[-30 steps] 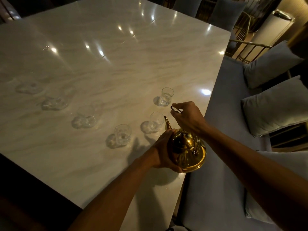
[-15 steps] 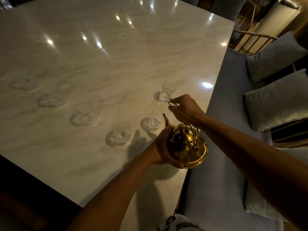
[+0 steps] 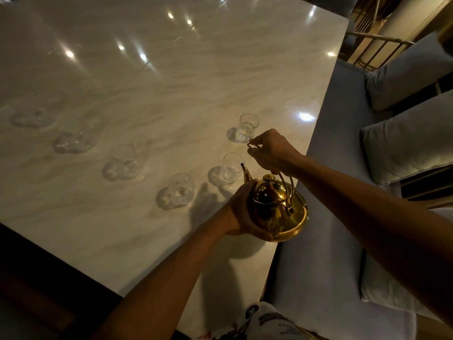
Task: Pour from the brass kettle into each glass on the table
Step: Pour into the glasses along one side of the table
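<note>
I hold a shiny brass kettle (image 3: pixel 277 209) above the near right edge of the marble table (image 3: pixel 152 89). My left hand (image 3: pixel 241 212) cups its body from the left. Its wire handle is gripped from above by my right hand (image 3: pixel 272 152). The kettle leans forward, and its spout tip is right beside the rim of a small clear glass (image 3: pixel 230 168). Another glass (image 3: pixel 248 126) stands just beyond that one. A third glass (image 3: pixel 181 190) is to the left, and several more trail off in a row toward the far left, the nearest of them (image 3: pixel 122 160).
A grey bench seat (image 3: pixel 326 217) runs along the table's right edge with pale cushions (image 3: pixel 407 133) against its back. A metal railing (image 3: pixel 377 50) stands at the far right. The floor to the near left is dark.
The kettle has tipped further forward, its spout nearer the closest glass. My view has shifted so the table sits a little lower and to the right.
</note>
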`<state>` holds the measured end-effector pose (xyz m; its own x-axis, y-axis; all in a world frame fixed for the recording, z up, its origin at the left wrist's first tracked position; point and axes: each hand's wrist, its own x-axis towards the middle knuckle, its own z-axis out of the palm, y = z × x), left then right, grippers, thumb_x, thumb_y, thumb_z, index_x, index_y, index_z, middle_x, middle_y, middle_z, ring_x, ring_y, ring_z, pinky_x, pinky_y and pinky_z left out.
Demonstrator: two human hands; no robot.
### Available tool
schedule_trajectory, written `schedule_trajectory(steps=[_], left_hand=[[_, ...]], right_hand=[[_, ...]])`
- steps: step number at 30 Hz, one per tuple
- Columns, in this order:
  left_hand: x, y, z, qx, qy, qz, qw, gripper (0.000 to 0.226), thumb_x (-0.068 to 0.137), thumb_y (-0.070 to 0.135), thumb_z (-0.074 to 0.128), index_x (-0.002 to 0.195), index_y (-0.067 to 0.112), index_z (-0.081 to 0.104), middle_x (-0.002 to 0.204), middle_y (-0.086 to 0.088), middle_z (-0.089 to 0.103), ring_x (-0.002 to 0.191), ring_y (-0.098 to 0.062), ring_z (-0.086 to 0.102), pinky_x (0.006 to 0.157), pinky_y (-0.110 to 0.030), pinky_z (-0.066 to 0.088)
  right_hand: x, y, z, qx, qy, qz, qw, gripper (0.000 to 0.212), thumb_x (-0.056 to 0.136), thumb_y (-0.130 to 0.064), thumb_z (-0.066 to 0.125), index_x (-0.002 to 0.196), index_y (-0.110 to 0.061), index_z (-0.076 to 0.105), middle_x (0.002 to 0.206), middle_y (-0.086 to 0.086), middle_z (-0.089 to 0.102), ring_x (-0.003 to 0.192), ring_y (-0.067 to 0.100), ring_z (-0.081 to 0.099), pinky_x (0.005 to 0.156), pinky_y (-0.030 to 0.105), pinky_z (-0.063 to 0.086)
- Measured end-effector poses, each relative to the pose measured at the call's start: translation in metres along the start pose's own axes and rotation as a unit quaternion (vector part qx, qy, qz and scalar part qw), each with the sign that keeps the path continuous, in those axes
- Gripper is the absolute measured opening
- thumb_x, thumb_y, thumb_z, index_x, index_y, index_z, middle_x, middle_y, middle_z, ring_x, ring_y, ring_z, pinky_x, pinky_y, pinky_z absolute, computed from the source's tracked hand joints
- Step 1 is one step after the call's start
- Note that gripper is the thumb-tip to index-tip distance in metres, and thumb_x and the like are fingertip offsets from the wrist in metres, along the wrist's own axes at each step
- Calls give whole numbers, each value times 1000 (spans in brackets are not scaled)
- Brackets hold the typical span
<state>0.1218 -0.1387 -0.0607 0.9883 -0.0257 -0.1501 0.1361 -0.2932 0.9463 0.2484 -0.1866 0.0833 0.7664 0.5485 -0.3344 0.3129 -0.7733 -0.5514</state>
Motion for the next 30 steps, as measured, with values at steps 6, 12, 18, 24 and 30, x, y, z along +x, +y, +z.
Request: schedule_trajectory(steps=[6,12,18,24,30], left_hand=[[0,0,-4,-8,6,9,1000,121,48,55,96,148,33,33,149,8,49,138,-13,48,111,-47,49],[-1,0,-8,2,13,16,1000,122,48,57,95,150,31,32,150,6,48,139,-14,47,112,-47,48],[0,1,-8,2,16,21,1000,117,49,53,96,147,31,35,148,6,50,137,-14,49,110,-47,49],[0,2,-6,-5,7,24,1000,120,49,54,95,148,31,33,149,6,49,138,-14,48,111,-46,49],[2,2,-5,3,4,22,1000,122,48,56,96,149,33,31,150,7,48,139,-13,47,112,-47,48]], right_hand=[[-3,-7,-2,-4,-1,-8,1000,38,96,-12,54,132,-2,56,94,10,62,46,5,43,27,8,29],[-3,-12,-5,-7,-6,-17,1000,37,96,-13,53,131,0,57,89,8,63,48,5,43,28,5,29],[-3,-14,-6,-2,-12,1,1000,39,96,-14,54,134,-3,55,75,-1,54,44,9,45,28,12,32],[-7,-13,-7,1,-16,5,1000,38,97,-12,52,133,-2,55,61,-5,45,42,12,45,29,16,34],[-7,-12,-10,11,-12,9,1000,34,96,-11,53,129,-1,58,59,-4,47,44,13,44,37,24,36]])
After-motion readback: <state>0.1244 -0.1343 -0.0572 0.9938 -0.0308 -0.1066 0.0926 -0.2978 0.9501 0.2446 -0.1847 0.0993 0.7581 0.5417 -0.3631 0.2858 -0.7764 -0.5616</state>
